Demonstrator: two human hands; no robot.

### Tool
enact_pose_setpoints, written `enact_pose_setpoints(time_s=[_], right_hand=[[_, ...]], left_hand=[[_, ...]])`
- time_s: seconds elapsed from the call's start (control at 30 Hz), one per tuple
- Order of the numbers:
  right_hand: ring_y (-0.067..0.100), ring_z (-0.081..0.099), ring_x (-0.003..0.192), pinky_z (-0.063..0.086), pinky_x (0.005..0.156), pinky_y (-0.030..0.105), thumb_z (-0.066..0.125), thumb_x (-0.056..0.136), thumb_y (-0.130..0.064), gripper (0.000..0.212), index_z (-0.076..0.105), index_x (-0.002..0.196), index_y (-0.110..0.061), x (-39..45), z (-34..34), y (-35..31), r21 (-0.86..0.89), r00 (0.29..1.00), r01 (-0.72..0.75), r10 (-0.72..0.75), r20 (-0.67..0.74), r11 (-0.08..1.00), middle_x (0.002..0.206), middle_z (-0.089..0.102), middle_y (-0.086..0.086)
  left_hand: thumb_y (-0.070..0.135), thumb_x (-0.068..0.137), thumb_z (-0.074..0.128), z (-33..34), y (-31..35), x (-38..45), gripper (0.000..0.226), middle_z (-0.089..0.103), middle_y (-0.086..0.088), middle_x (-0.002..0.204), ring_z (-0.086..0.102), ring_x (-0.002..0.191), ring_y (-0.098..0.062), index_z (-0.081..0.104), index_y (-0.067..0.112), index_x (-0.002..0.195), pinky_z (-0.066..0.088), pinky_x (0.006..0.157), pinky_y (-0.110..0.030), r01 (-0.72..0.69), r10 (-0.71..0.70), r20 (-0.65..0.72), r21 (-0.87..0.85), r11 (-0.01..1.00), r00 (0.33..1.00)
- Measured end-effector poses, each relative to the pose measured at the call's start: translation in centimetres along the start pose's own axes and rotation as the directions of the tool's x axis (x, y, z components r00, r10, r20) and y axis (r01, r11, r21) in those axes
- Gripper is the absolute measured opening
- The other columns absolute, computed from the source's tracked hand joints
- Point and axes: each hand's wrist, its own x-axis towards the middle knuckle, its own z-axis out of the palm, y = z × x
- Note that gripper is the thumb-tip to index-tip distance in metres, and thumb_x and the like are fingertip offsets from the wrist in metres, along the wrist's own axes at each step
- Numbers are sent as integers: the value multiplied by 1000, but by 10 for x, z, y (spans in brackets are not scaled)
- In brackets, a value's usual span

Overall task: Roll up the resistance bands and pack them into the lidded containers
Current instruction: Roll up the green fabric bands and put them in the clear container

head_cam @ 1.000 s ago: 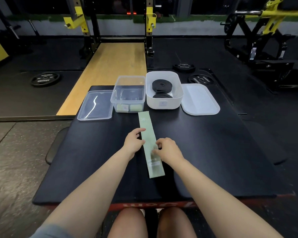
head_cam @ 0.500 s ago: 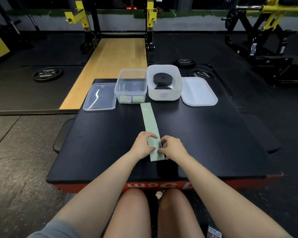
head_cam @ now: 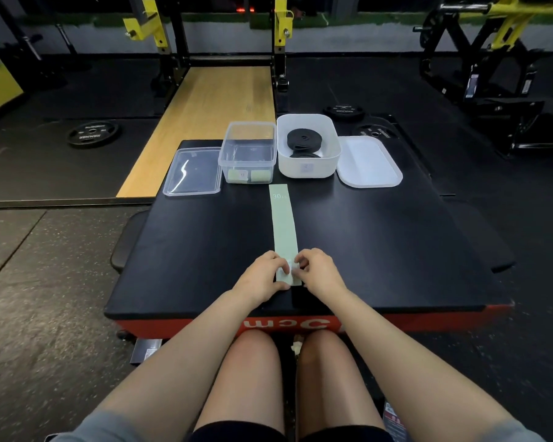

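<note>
A pale green resistance band lies flat and straight on the black padded box, running away from me. My left hand and my right hand pinch its near end, which is curled up between the fingertips. Behind it stands a clear container with two rolled green bands inside. Right of that is a white container holding rolled black bands.
A clear lid lies left of the clear container and a white lid right of the white one. Weight plates lie on the gym floor. A wooden platform and racks stand beyond.
Both hands slid from the band's middle to its near end and now pinch it, beginning a curl. The camera has tilted down and pulled back.
</note>
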Motion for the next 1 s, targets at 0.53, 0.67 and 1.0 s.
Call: enact_pose_setpoints(time_s=[0.53, 0.67, 1.0], right_hand=[[11, 49, 107, 38, 71, 24, 48, 97, -31, 21, 61, 111, -24, -19, -3, 15, -396, 933, 353, -353, 75, 848, 111, 56, -9], [11, 50, 100, 36, 69, 24, 49, 96, -28, 20, 67, 103, -22, -18, -1, 13, -307, 955, 291, -296, 32, 906, 104, 58, -7], [16, 54, 85, 47, 72, 29, 60, 90, -19, 9, 70, 90, -19, -4, -3, 5, -163, 995, 100, -96, 27, 982, 95, 56, -5]], left_hand=[[28, 96, 50, 5, -6, -6, 22, 59, 2, 107, 51, 102, -16, 67, 17, 104, 45, 84, -33, -119, 132, -71, 170, 978, 989], [27, 97, 47, 4, 0, -4, 22, 58, 0, 105, 54, 100, -19, 67, 18, 102, 44, 83, -31, -8, 17, -91, 93, 996, 996], [21, 95, 51, 7, 2, 4, 12, 50, 4, 98, 55, 89, -20, 61, 17, 92, 46, 77, -34, 101, -98, -104, 27, 995, 990]])
